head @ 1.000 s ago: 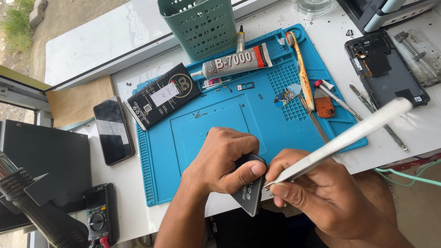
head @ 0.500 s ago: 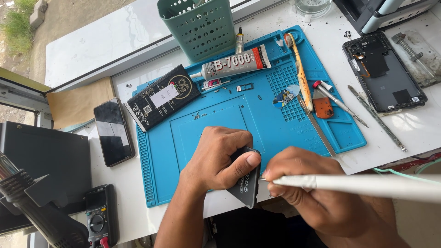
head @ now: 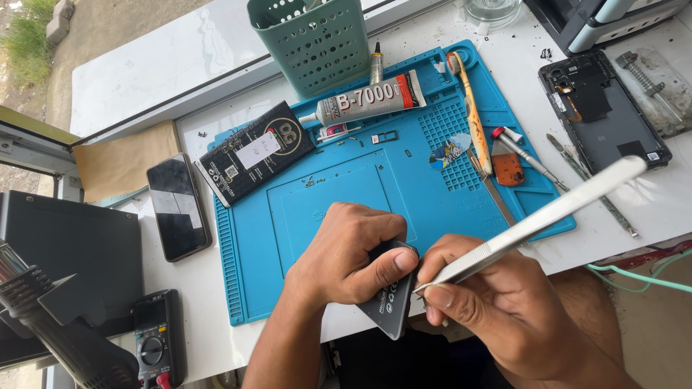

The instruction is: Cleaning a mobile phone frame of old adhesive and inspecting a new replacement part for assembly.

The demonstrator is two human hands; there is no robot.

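My left hand (head: 349,252) grips a small dark grey phone part (head: 389,302), held on edge over the near rim of the blue work mat (head: 259,245). My right hand (head: 497,302) pinches long metal tweezers (head: 533,220); their tips touch the part's right edge by my left thumb. The tweezers' shaft angles up to the right over the table edge.
On the mat lie a glue tube (head: 367,101), a toothbrush (head: 472,115), a pick (head: 448,151), a small screwdriver (head: 522,155). A black box (head: 256,151) and phone (head: 176,205) sit left, an opened phone (head: 602,112) right, a green basket (head: 313,39) behind, a multimeter (head: 155,346) near left.
The tweezers' shaft swung from level back up to the right. My hands stayed together on the part, shifting only slightly.
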